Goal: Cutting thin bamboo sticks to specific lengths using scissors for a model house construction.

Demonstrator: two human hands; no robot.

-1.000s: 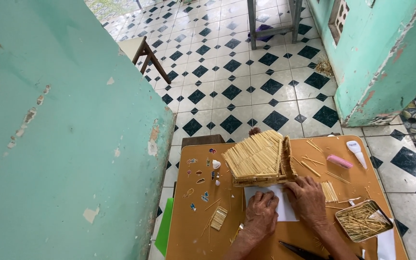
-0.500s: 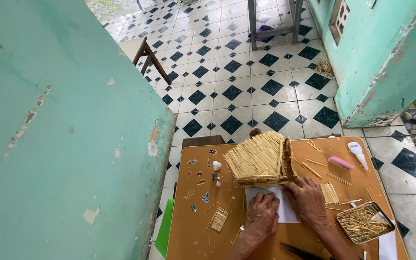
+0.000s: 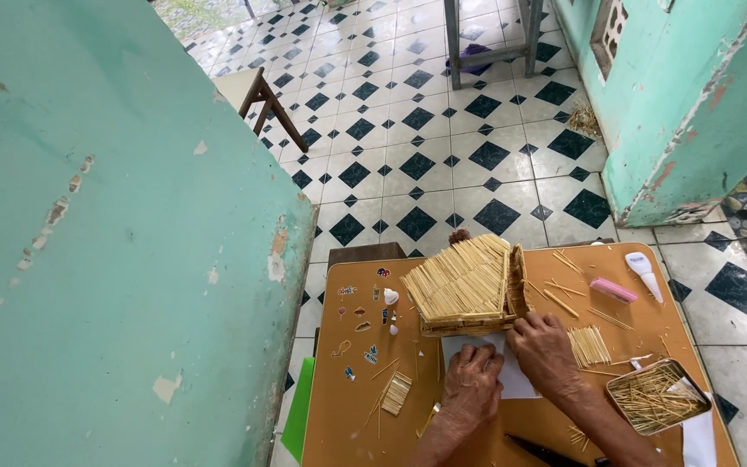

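From the head camera, your left hand [image 3: 470, 389] lies flat, fingers together, pinning the white paper [image 3: 512, 380] to the counter [image 3: 347, 415]; your right hand [image 3: 546, 350] steadies the stick house [image 3: 469, 285] just beyond, fingers curled against its base; loose sticks [image 3: 588, 344] wait right.

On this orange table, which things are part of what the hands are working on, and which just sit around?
In hand:
left hand
right hand
white paper
stick house model
tin of sticks
loose stick bundle

Lying about:
pink eraser-like block
white glue tube
stickers
green folder
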